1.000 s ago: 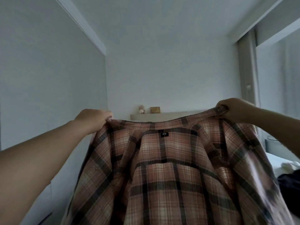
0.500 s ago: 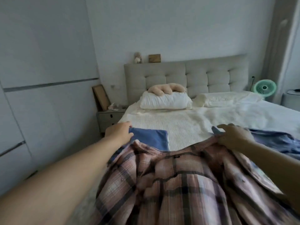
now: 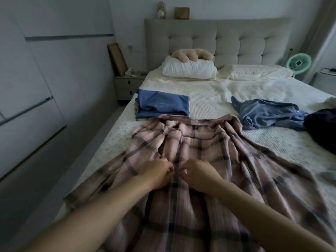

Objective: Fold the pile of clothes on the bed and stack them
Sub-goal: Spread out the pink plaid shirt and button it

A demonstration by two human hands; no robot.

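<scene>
Head view: pink-and-grey plaid cotton shirt (image 3: 190, 151) spread on the cream-covered bed (image 3: 272, 142), collar toward the headboard, hem toward the camera, long axis head-to-foot. Left hand (image 3: 157, 174) and right hand (image 3: 197, 174) curled side by side at shirt's mid-body, each apparently pinching cloth along the centre line; equally near. Just beyond the shirt's collar, left: folded blue garment (image 3: 161, 106). Beyond the collar, right: crumpled grey-blue garment (image 3: 267, 113), unfolded.
</scene>
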